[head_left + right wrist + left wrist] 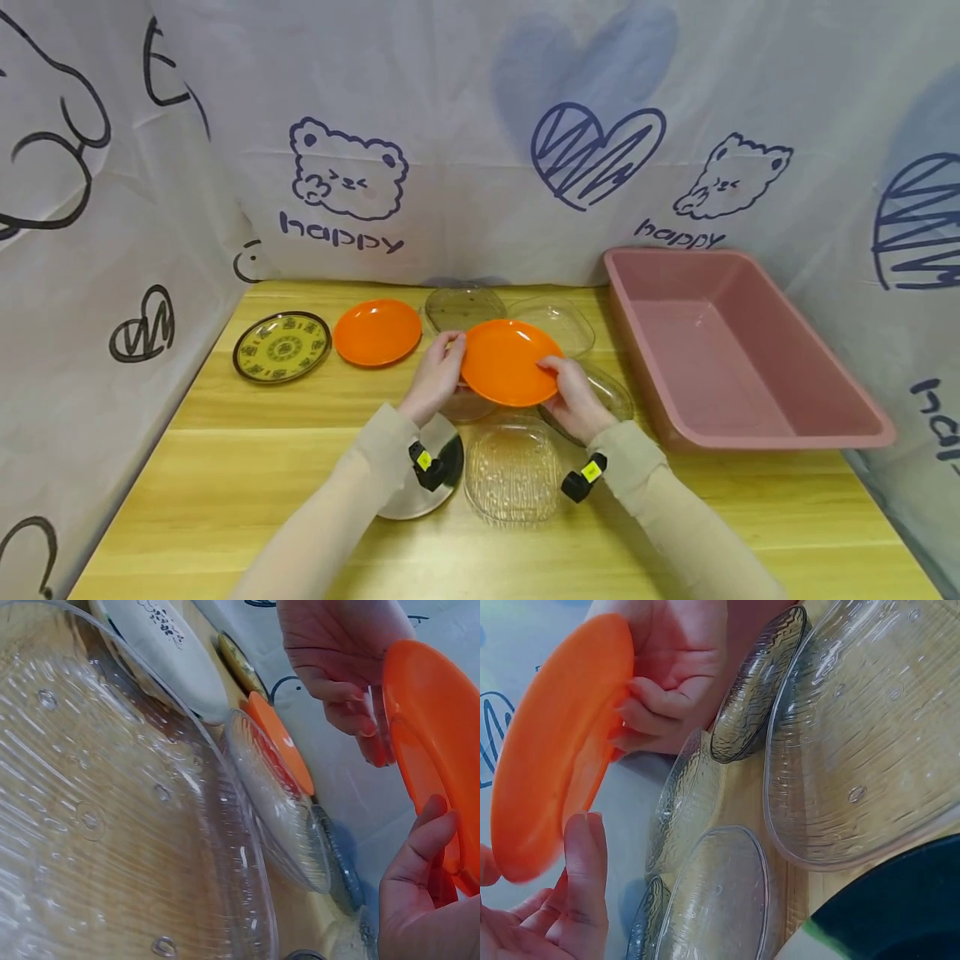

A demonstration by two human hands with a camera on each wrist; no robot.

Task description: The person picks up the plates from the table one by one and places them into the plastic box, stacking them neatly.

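Note:
An orange plate is raised over several see-through plates, held between two hands. At its left edge, the left hand grips the rim, fingers against the underside. The right hand pinches the opposite edge, its thumb on top. Seen from the right wrist, the plate is tilted on edge, and its underside ring shows. Below the hands lies a clear ribbed square plate. A white and dark-green plate is partly hidden by the left wrist, and a smoky plate by the right hand.
A large pink basin stands on the right. To the left are another orange plate and a yellow patterned plate. A smoky plate and a clear plate lie at the back, near the cloth wall.

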